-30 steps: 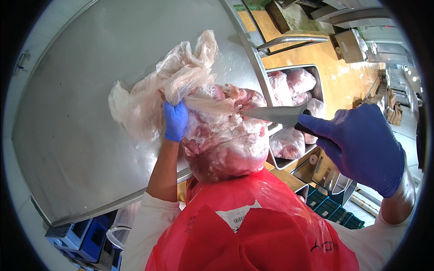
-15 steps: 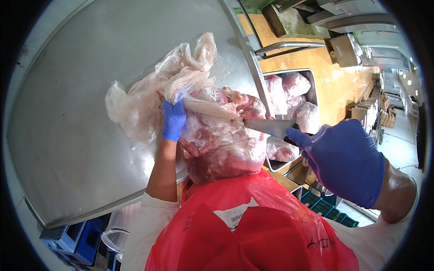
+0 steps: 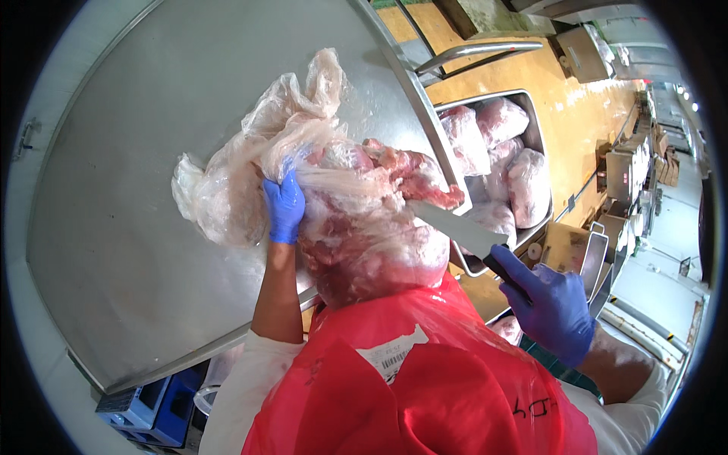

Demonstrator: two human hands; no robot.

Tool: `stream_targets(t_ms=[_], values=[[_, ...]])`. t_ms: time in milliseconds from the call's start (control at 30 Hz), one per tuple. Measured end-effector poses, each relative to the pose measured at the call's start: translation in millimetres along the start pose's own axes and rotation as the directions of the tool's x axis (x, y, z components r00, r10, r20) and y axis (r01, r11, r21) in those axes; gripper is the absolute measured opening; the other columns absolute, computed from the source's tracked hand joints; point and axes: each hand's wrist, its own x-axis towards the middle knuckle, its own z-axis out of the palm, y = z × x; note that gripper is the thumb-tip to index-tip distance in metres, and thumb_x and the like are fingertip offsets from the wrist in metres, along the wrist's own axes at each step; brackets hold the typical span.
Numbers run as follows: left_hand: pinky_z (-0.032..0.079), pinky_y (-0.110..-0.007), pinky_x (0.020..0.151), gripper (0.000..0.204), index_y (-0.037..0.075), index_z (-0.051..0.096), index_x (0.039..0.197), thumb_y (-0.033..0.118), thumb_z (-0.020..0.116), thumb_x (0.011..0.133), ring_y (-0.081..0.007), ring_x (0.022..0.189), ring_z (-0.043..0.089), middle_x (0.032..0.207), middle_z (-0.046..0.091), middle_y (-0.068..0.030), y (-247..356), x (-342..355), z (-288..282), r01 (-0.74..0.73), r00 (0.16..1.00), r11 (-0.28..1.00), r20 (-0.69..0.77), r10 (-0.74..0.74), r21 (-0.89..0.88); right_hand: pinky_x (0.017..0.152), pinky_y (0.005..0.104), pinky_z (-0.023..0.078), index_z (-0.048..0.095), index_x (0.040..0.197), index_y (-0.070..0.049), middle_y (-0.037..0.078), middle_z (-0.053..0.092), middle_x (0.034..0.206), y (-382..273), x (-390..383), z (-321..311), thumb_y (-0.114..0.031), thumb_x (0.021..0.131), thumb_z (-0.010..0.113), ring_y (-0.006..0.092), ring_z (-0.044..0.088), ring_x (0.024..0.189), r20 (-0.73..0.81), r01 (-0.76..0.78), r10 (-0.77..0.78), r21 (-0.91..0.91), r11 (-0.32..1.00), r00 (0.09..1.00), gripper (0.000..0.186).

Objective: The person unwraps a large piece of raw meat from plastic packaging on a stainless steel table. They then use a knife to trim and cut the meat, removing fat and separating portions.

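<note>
Since the earlier frame my right hand (image 3: 552, 307) has dropped lower and closer to my body, drawing the knife (image 3: 461, 227) back so its tip now sits at the near right edge of the raw meat (image 3: 371, 227). Clear plastic wrap (image 3: 250, 159) lies bunched over and left of the meat, as before. White label with a barcode (image 3: 394, 355) on my red apron (image 3: 425, 379), at the chest. Steel tray (image 3: 531, 114) to the right holds several wrapped pale-pink meat portions (image 3: 500, 152). Steel table (image 3: 136, 189) carries the meat; yellow floor (image 3: 561, 83) beyond. Blue crates (image 3: 159, 402) below the table's near edge. Left hand (image 3: 284, 208), blue-gloved, fingers curled, pinching wrap against the meat. Right hand closed around the knife handle.
</note>
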Motion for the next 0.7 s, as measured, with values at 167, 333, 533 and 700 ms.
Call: stream_targets(t_ms=[167,333,533,700], values=[[0.052,-0.043,0.091,0.037,-0.009,0.065,0.124,0.021,0.053,0.106,-0.0284,0.107,0.069,0.122,0.072,-0.0231,-9,-1,3,-0.121,0.991,0.985,-0.038,0.126,0.123,0.054,0.0448,0.054,0.057,0.146,-0.022,0.013,0.067,0.072,2,-19,46,-0.026,0.094,0.070,0.0316,0.069,0.061,-0.161,-0.026,0.041,0.094,0.995,0.986,0.053],[0.051,-0.044,0.091,0.039,-0.009,0.065,0.122,0.024,0.053,0.106,-0.0310,0.106,0.069,0.119,0.073,-0.0224,-12,-3,1,-0.036,0.997,0.999,-0.069,0.038,0.025,0.054,0.0440,0.054,0.057,0.145,-0.022,0.014,0.070,0.075,1,-32,80,-0.024,0.092,0.071,0.0328,0.069,0.062,-0.274,-0.019,0.055,0.133,0.991,0.960,0.055],[0.052,-0.040,0.089,0.039,-0.011,0.067,0.117,0.022,0.053,0.102,-0.0213,0.101,0.066,0.109,0.074,-0.0130,-5,-4,1,-0.063,0.990,0.998,-0.121,0.066,0.028,0.054,0.0459,0.054,0.055,0.148,-0.023,0.016,0.069,0.071,1,-37,110,-0.024,0.093,0.069,0.0346,0.069,0.062,-0.425,0.041,0.028,0.153,0.987,0.905,0.057],[0.051,-0.042,0.087,0.039,-0.012,0.067,0.115,0.022,0.054,0.101,-0.0236,0.098,0.068,0.103,0.075,-0.0137,-2,-5,-1,-0.049,0.986,0.989,-0.150,0.069,0.137,0.056,0.0485,0.054,0.054,0.149,-0.024,0.019,0.069,0.074,-2,-41,127,-0.025,0.094,0.068,0.0379,0.069,0.063,-0.399,-0.011,0.089,0.193,0.981,0.913,0.057]])
